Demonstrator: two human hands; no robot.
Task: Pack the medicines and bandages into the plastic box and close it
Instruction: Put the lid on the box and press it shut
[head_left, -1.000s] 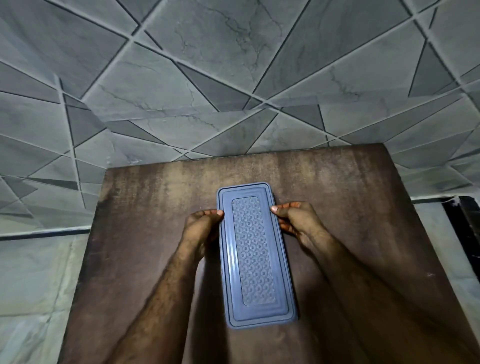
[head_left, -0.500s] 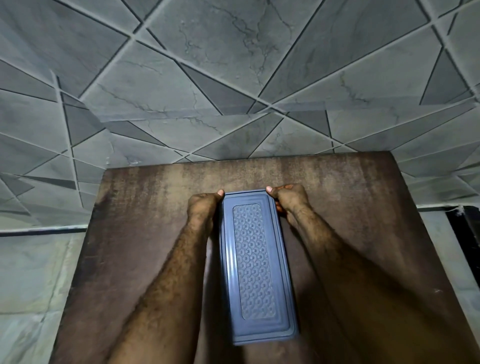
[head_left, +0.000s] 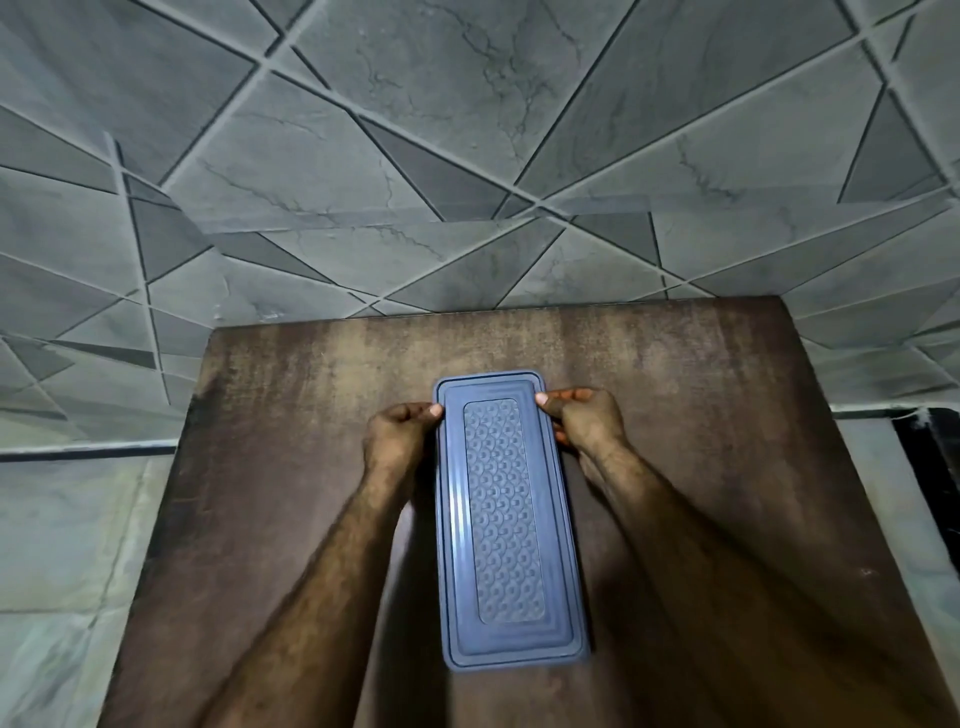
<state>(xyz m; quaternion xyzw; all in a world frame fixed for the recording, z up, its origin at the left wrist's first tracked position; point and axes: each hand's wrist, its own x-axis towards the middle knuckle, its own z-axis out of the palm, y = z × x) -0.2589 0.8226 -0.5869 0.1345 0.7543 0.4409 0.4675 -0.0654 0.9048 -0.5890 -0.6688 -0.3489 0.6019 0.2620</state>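
A long blue plastic box (head_left: 506, 519) lies lengthwise in the middle of the brown table (head_left: 727, 415), its patterned lid on top. My left hand (head_left: 397, 439) grips the box's left side near the far end, thumb on the lid's edge. My right hand (head_left: 587, 421) holds the right side opposite it, thumb pressing on the lid's rim. No medicines or bandages show; the lid hides the box's inside.
The table stands on a grey tiled floor (head_left: 467, 156) with dark diagonal lines. A pale ledge or step (head_left: 67, 519) runs along the left, and a dark gap (head_left: 930, 457) shows at the right edge.
Both hands slid along the box's sides to its far end and then back a little toward me. The box itself stays in place with the lid on.
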